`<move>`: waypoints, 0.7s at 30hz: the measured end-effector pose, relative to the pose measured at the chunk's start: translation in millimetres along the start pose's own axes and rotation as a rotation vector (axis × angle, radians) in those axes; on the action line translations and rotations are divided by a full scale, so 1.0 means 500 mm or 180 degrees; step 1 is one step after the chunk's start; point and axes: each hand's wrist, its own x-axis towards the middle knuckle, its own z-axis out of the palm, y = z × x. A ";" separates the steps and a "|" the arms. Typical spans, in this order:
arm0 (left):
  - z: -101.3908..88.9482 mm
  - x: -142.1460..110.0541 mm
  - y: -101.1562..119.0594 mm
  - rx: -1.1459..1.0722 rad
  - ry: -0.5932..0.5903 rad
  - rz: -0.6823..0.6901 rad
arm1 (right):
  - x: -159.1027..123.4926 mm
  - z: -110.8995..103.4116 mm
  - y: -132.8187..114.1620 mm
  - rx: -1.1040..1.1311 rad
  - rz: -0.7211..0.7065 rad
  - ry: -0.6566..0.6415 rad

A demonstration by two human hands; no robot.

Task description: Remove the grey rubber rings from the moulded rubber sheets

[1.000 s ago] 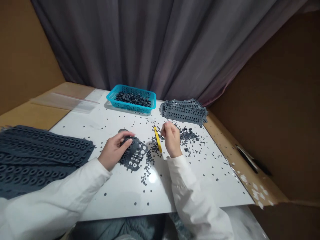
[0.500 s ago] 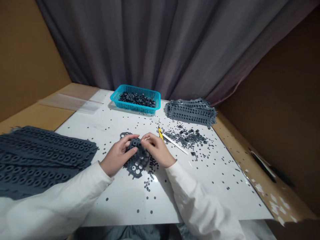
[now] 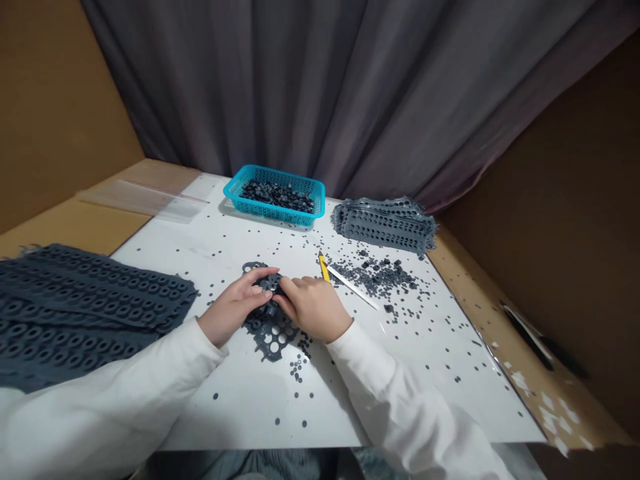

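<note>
The white bench [image 3: 210, 420] is the biggest thing here, and on its near left lies a wide pile of dark ringed sheets [image 3: 95, 300]. On the far right sits a smaller pile of grey sheets full of holes [image 3: 385, 230], and left of that is a blue basket [image 3: 275, 212] with lots of little dark bits in it. In the middle the two hands come close together. The left hand [image 3: 233, 307] is on the left, its thumb and fingers curled around a dark lump [image 3: 271, 283], and the right hand [image 3: 316, 310] pinches the lump's right side. Under them, a dark sheet with holes [image 3: 264, 335] lies on the bench, its long way going from far left to near right. Both hands are over its far part, about as near as each other, and its near end pokes out below them. I can't tell if the lump belongs to this sheet. Just past the right hand are a white stick [image 3: 353, 287] and a yellow tool [image 3: 325, 268], touching or almost touching. Tiny dark dots [image 3: 385, 279] are scattered all around.
</note>
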 end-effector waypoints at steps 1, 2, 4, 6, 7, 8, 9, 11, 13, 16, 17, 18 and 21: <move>-0.001 0.001 -0.001 -0.0077 -0.0003 -0.0055 | 0.002 -0.004 -0.002 -0.0031 -0.0036 -0.0065; -0.001 0.002 0.000 -0.0135 0.0002 -0.0087 | 0.004 -0.008 -0.003 -0.0048 -0.0055 -0.0110; 0.000 0.002 0.002 -0.0175 -0.0016 -0.0118 | 0.009 -0.015 -0.004 -0.0035 -0.0071 -0.0144; 0.003 0.001 0.007 -0.0090 -0.0082 -0.0127 | 0.013 -0.020 -0.004 -0.0006 -0.0077 -0.0151; 0.005 0.000 0.009 0.0003 -0.0112 -0.0097 | 0.015 -0.021 -0.004 -0.0006 -0.0078 -0.0157; 0.006 -0.001 0.010 0.0143 -0.0119 -0.0030 | 0.017 -0.024 -0.004 -0.0001 -0.0089 -0.0169; 0.007 -0.002 0.012 0.0327 -0.0100 0.0067 | 0.018 -0.026 -0.003 0.0028 -0.0111 -0.0184; 0.006 -0.003 0.014 0.0745 -0.0046 0.0320 | 0.021 -0.032 0.002 0.0254 -0.0201 -0.0234; 0.005 -0.005 0.016 0.1116 -0.0054 0.0553 | 0.023 -0.039 0.013 0.0844 -0.0333 -0.0273; 0.003 -0.008 0.017 0.1102 -0.0235 0.0769 | 0.028 -0.042 0.038 0.2285 -0.0406 -0.0479; 0.003 -0.008 0.017 0.0927 -0.0284 0.0800 | 0.031 -0.039 0.047 0.2794 -0.0367 -0.0581; 0.004 -0.007 0.016 0.0684 -0.0318 0.0810 | 0.035 -0.032 0.055 0.3262 -0.0298 -0.0690; 0.007 -0.001 0.013 -0.0117 -0.0333 0.0779 | 0.053 -0.002 0.070 0.4377 -0.0030 -0.0871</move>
